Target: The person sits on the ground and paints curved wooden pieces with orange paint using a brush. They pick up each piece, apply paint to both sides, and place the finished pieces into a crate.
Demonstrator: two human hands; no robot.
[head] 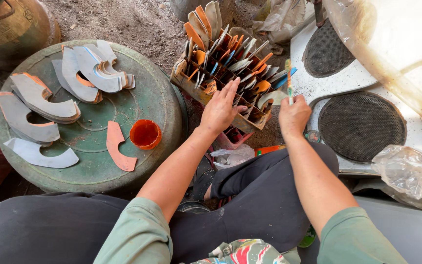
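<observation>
The person wears a green short-sleeved shirt, dark trousers and a patterned cloth at the waist; left hand and right hand are bare.

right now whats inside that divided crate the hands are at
The divided crate holds many curved grey and orange pieces standing on edge in its cells. The left hand covers some cells; the cell bottoms stay hidden.

Round green drum top, curved grey pieces, orange cup

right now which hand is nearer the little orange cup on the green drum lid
Left. The left hand rests on the divided crate, just right of the orange cup. The right hand, gripping a thin brush, is farther right.
</observation>
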